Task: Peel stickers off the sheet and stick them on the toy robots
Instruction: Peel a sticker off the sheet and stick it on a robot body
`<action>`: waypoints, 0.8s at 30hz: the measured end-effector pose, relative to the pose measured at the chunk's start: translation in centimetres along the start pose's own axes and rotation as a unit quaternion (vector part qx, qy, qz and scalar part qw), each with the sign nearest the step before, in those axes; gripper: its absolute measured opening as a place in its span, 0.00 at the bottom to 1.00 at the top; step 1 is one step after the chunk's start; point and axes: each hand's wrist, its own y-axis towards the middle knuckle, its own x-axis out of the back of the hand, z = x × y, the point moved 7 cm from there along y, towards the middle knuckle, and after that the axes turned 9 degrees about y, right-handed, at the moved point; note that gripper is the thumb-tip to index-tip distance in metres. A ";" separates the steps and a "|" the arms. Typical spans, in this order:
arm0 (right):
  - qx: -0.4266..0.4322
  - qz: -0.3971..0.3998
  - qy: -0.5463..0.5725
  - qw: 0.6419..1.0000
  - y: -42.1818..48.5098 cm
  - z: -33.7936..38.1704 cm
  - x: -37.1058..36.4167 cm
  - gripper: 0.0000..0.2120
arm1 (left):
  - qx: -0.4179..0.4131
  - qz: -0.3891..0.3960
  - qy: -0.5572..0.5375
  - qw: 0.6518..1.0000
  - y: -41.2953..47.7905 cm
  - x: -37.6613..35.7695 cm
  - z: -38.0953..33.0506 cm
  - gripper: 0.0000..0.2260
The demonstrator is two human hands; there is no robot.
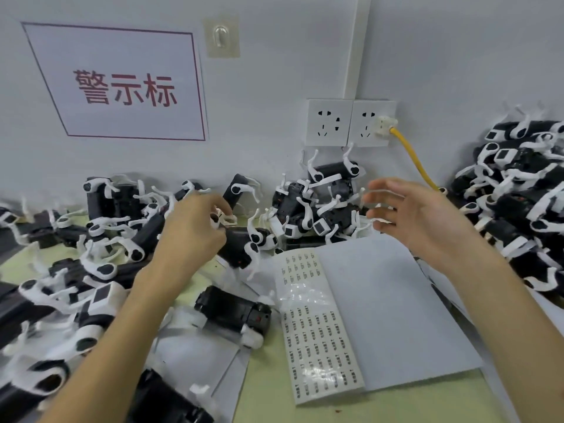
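The left hand (195, 227) curls its fingers round a thin white plastic leg (229, 220) of a black-bodied toy robot (238, 248) lying at the hand's 4 o'clock on the pale green table (268, 392). The right hand (418, 218) hovers with fingers spread, holding nothing; the glossy sheet of small printed stickers (320, 340) lies flat at its 7 o'clock, touching a blank white paper (396, 315).

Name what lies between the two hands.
Head view: a heap of black-and-white plastic toy robots, between the left hand gripping one and the right hand.
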 end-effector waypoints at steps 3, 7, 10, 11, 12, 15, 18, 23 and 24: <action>-0.005 0.001 -0.010 1.000 -0.1 -0.2 -0.3 0.13 | -0.009 -0.087 -0.027 0.996 -0.2 1.7 -0.6 0.14; 0.002 0.009 -0.035 0.999 -0.2 -0.4 -1.1 0.12 | -0.047 -0.154 -0.092 0.983 -0.8 3.8 -2.2 0.14; 0.018 0.021 -0.078 0.997 -0.3 -0.8 -2.2 0.08 | -0.077 -0.170 -0.155 0.970 -1.6 5.0 -3.8 0.14; 0.021 0.027 -0.092 0.995 -0.4 -1.2 -2.8 0.09 | -0.083 -0.168 -0.183 0.965 -1.9 5.2 -4.3 0.15; 0.022 0.036 -0.103 0.994 -0.5 -1.7 -3.6 0.12 | -0.089 -0.163 -0.210 0.960 -2.1 5.4 -4.9 0.15; 0.015 0.061 -0.130 0.990 -0.7 -3.5 -6.2 0.22 | -0.114 -0.140 -0.272 0.945 -3.0 5.6 -6.8 0.15; 0.013 0.087 -0.140 0.986 -1.1 -4.4 -7.9 0.26 | -0.147 -0.120 -0.312 0.931 -3.5 5.6 -7.9 0.15; 0.121 0.047 -0.185 0.974 -1.8 -2.0 -7.5 0.29 | -0.151 -0.110 -0.282 0.941 -3.0 4.9 -7.4 0.25; 0.143 0.040 -0.195 0.970 -1.9 -1.4 -7.4 0.29 | -0.147 -0.104 -0.251 0.951 -2.9 4.6 -7.4 0.28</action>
